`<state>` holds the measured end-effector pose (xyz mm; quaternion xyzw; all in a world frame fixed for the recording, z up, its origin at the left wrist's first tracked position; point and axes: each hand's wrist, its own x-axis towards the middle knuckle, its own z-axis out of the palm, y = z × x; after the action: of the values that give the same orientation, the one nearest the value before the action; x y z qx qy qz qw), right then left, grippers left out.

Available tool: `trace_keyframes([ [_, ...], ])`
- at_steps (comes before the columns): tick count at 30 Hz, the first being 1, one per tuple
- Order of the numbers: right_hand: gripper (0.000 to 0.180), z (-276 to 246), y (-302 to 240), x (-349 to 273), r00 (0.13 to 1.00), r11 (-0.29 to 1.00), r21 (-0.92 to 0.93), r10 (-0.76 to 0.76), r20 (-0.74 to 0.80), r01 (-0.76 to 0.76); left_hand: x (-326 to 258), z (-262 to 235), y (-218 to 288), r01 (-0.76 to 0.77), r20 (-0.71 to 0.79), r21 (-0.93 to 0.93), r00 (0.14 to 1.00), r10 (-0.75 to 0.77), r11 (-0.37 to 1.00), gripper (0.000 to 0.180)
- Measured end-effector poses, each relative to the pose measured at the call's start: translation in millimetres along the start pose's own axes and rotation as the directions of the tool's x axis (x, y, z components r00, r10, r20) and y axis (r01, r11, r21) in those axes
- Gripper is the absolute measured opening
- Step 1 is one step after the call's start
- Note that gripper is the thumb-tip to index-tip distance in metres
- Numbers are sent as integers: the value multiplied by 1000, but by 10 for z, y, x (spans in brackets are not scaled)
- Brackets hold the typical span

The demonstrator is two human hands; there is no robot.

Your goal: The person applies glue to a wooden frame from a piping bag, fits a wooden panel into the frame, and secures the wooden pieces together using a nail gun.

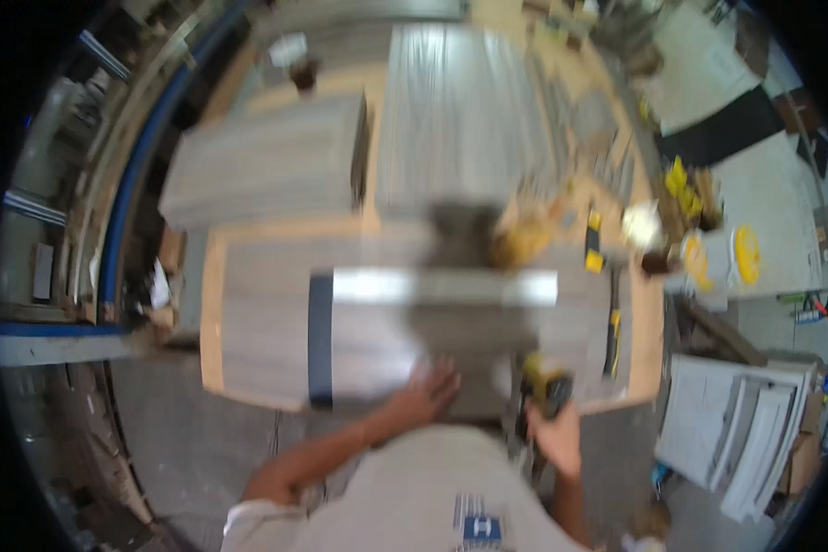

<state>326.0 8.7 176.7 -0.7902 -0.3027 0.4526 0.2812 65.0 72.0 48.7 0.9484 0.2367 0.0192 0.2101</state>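
Observation:
On the near edge of a grey wood-grain board [267, 313], my left hand [435, 386] lies with its fingers stretched out, blurred. To its right, my right hand [557, 434] is closed around a yellow-and-black power tool [547, 385], whose exact kind the blur hides. The tool is at the board's near edge; whether it touches cannot be made out. Across the board runs a long pale metallic strip [442, 287]. A dark blue band [321, 340] crosses it at the strip's left end. A hammer [614, 331] with a black-and-yellow handle lies on the right.
Behind the board stand two stacks of grey planks, a left stack [267, 156] and a middle stack [451, 120]. A yellow-and-black tool [594, 241] lies right of the strip. White tubs with yellow lids [747, 255] stand farther right. A blue-edged rack [147, 156] runs along the left.

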Motion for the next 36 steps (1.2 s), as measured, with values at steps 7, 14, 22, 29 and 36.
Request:
trace_keyframes([
  [7,21,385,-229,111,999,999,3,51,-2,-51,-116,286,-84,132,22,-56,991,-131,990,103],
  [14,17,512,-265,309,991,971,230,87,-98,-62,-260,293,-123,166,82,-85,984,-159,982,115],
  [22,15,224,-464,659,947,971,233,118,-299,-47,-446,136,-335,205,110,-76,974,-196,976,112],
  [29,18,499,-477,605,995,969,227,101,-6,-97,-399,127,-444,82,40,170,995,-90,982,61],
  [36,19,824,-563,651,989,988,56,147,-9,-146,-422,147,-430,91,23,124,995,-95,988,56],
])
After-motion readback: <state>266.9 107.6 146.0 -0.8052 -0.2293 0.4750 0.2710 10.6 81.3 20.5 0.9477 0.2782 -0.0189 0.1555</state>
